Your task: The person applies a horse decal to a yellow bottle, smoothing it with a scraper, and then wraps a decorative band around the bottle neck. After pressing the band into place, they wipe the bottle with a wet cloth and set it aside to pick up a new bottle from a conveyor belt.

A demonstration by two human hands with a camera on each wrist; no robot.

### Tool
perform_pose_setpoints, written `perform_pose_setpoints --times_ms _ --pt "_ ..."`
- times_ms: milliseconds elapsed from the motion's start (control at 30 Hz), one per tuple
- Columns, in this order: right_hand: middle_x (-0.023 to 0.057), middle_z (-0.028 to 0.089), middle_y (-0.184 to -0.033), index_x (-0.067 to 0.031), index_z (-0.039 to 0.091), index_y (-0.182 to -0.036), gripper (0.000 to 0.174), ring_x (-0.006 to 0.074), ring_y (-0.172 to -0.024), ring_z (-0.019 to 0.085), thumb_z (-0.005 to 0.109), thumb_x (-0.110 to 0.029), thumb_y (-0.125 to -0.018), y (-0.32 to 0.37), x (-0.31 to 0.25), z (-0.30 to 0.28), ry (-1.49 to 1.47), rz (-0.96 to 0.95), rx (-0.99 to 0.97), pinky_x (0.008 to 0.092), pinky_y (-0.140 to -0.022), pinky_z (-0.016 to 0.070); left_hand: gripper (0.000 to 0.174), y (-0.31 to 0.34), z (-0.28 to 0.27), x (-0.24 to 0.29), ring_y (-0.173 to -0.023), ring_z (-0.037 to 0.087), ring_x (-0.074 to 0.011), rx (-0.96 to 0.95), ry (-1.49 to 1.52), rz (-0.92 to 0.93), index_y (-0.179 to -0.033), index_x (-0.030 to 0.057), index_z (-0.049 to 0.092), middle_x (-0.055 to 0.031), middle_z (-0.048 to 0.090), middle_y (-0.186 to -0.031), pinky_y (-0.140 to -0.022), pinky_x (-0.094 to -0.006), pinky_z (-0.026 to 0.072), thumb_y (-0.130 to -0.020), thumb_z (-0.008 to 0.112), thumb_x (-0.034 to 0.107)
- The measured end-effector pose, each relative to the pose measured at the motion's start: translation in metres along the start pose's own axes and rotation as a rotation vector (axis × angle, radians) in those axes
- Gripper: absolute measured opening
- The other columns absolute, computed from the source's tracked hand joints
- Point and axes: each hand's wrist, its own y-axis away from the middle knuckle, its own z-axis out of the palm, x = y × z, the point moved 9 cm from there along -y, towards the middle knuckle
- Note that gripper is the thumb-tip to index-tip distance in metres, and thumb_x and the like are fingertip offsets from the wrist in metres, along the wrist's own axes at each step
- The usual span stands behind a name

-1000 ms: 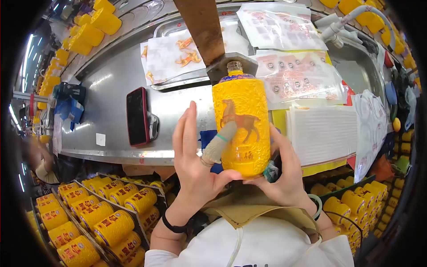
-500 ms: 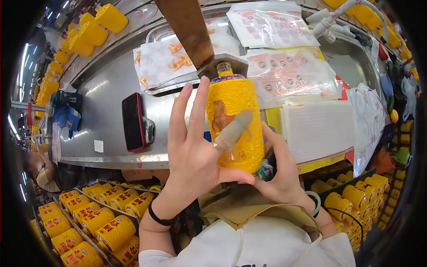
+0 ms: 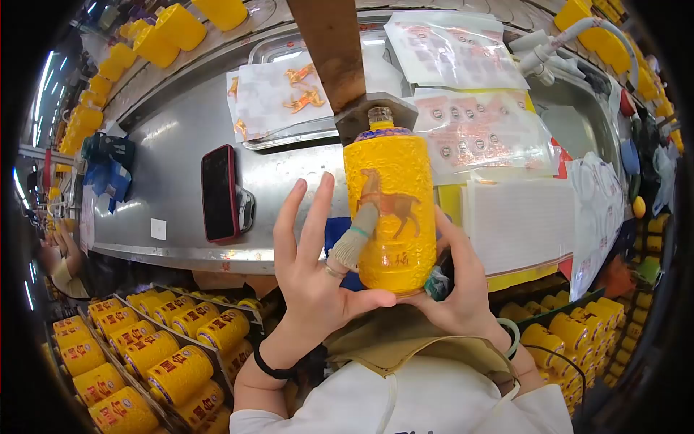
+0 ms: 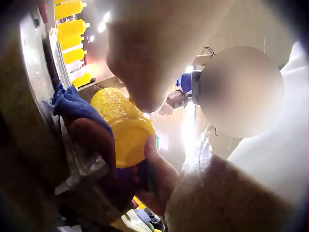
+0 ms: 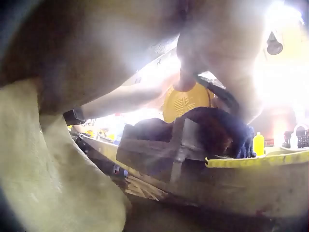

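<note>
A yellow embossed bottle (image 3: pixel 390 253) with a brown horse picture (image 3: pixel 396 206) lies with its open glass neck against a metal holder (image 3: pixel 354 119). My left hand (image 3: pixel 311 289) touches the bottle's left side by the horse with a covered index finger; its thumb lies along the base and two fingers point up, straight. My right hand (image 3: pixel 463 289) grips the lower right side and base. The bottle's base (image 4: pixel 133 145) faces the left wrist view, with a blue cloth (image 4: pixel 79 104) beside it. In the right wrist view the base (image 5: pixel 186 104) shows above dark cloth.
A phone (image 3: pixel 220 194) lies left on the metal table (image 3: pixel 159 173). Behind stands a tray (image 3: pixel 289 137) with orange horse cutouts (image 3: pixel 303 100). Printed sheets (image 3: pixel 470 130) and a white stack (image 3: pixel 517 224) lie right. Crates of yellow bottles (image 3: pixel 181 376) stand below; a brown beam crosses above the holder.
My covered finger crossed the horse half a second ago and is now back at its left edge. The bottle has rolled, so the horse shows fully. The left hand's raised fingers are lower.
</note>
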Motion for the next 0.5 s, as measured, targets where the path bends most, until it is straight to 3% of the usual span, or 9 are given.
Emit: perform_pose_setpoints --times_ms 100,200,367,400,433,500 --pt "0.0146 0.058 -0.106 0.0035 0.040 -0.154 0.106 0.0283 -0.090 0.060 0.097 -0.031 -0.071 0.001 -0.001 0.001 -0.017 -0.041 0.024 0.0373 -0.080 0.0513 0.084 0.002 -0.001 -0.003 -0.140 0.044 -0.0506 0.002 0.037 -0.005 -0.128 0.0110 0.073 -0.0271 0.050 -0.152 -0.111 -0.0556 0.0418 -0.085 0.056 0.081" --pt "0.0149 0.058 -0.107 0.0038 0.040 -0.154 0.107 0.0287 -0.090 0.060 0.097 -0.031 -0.070 0.002 -0.002 -0.001 0.008 -0.045 0.043 0.0371 -0.079 0.0512 0.091 0.001 0.005 -0.002 -0.140 0.042 -0.0506 -0.028 0.059 0.036 -0.136 0.0092 0.067 -0.0272 0.046 -0.156 -0.113 -0.0559 0.0403 -0.081 0.062 0.082" --pt "0.0113 0.056 -0.105 0.0048 0.041 -0.152 0.106 0.0251 -0.092 0.055 0.097 -0.032 -0.070 -0.005 0.000 -0.010 -0.182 -0.032 -0.100 0.0348 -0.085 0.0478 0.123 0.004 0.018 0.000 -0.143 0.037 -0.0480 -0.083 0.453 -0.129 -0.155 0.0021 0.042 -0.0259 0.029 -0.163 -0.116 -0.0529 0.0357 -0.065 0.082 0.077" --pt "0.0081 0.054 -0.103 0.0040 0.045 -0.149 0.091 0.0209 -0.092 0.052 0.092 -0.027 -0.078 -0.008 -0.001 -0.016 -0.246 -0.044 -0.114 0.0324 -0.086 0.0455 0.124 0.002 0.020 0.006 -0.143 0.038 -0.0458 -0.102 0.450 -0.107 -0.155 0.0006 0.042 -0.0253 0.028 -0.163 -0.115 -0.0510 0.0361 -0.063 0.090 0.068" --pt "0.0081 0.054 -0.103 0.0040 0.045 -0.149 0.091 0.0209 -0.092 0.052 0.092 -0.027 -0.078 -0.013 0.001 -0.021 -0.248 -0.038 -0.103 0.0324 -0.086 0.0455 0.124 0.002 0.022 0.008 -0.143 0.038 -0.0458 -0.111 0.453 -0.100 -0.155 0.0006 0.042 -0.0253 0.028 -0.163 -0.115 -0.0510 0.0361 -0.063 0.090 0.068" --pt "0.0060 0.052 -0.100 0.0003 0.050 -0.144 0.066 0.0160 -0.090 0.050 0.080 -0.020 -0.089 -0.023 0.009 -0.031 -0.305 0.044 -0.064 0.0288 -0.083 0.0442 0.118 0.003 0.025 0.008 -0.140 0.041 -0.0444 -0.077 0.332 -0.066 -0.153 0.0001 0.044 -0.0254 0.031 -0.162 -0.113 -0.0500 0.0384 -0.062 0.097 0.054"
